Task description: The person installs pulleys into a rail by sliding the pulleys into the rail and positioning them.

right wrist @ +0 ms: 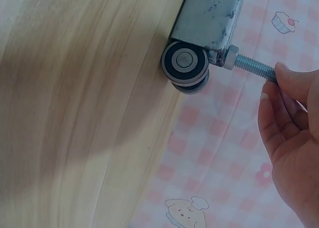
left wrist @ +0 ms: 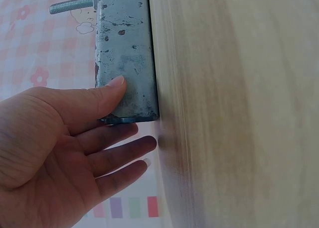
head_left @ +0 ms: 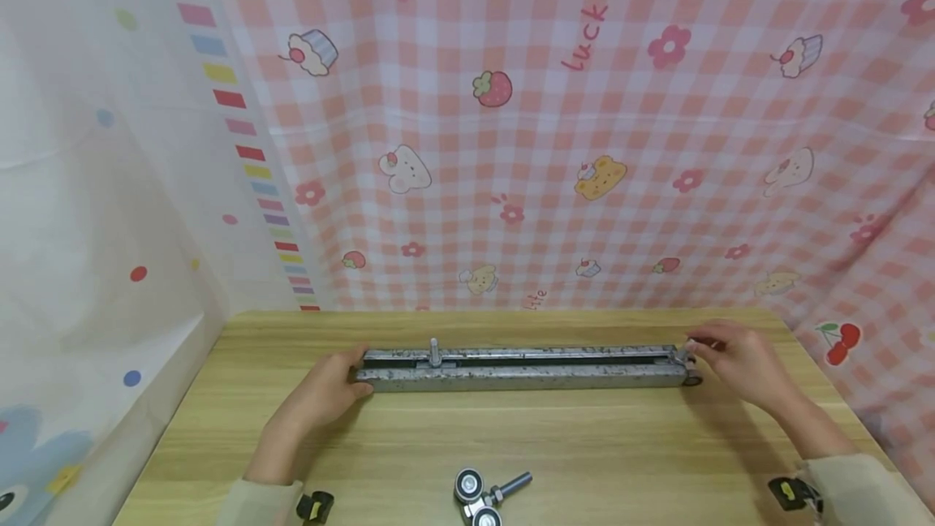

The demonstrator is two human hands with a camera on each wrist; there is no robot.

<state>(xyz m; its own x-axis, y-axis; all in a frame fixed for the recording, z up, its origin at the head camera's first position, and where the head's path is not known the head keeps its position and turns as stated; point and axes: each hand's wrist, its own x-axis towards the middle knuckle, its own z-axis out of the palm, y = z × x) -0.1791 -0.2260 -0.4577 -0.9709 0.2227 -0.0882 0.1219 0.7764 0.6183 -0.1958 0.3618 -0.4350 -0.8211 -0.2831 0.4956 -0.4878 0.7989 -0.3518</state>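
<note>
A scuffed grey steel channel rail (head_left: 526,381) lies lengthwise on the table, its slot facing up. My left hand (head_left: 325,388) grips the rail's left end, the thumb on its near side; the index finger is partly hidden behind the rail. At the right end, my right hand (head_left: 741,360) pinches the tip of a threaded bolt (right wrist: 253,65) between thumb and fingers. That bolt belongs to a roller trolley, whose bearing wheels (right wrist: 184,61) show at the rail's mouth, at least partly outside it. A second bolt (head_left: 434,351) stands upright from the slot near the left end.
Another roller trolley (head_left: 475,497) with a bolt lies on the wooden table (head_left: 584,437) near the front, partly cut off by the frame. A pink checked cloth (head_left: 540,128) hangs behind the table's back edge, and a white dotted cloth (head_left: 109,185) hangs at the left.
</note>
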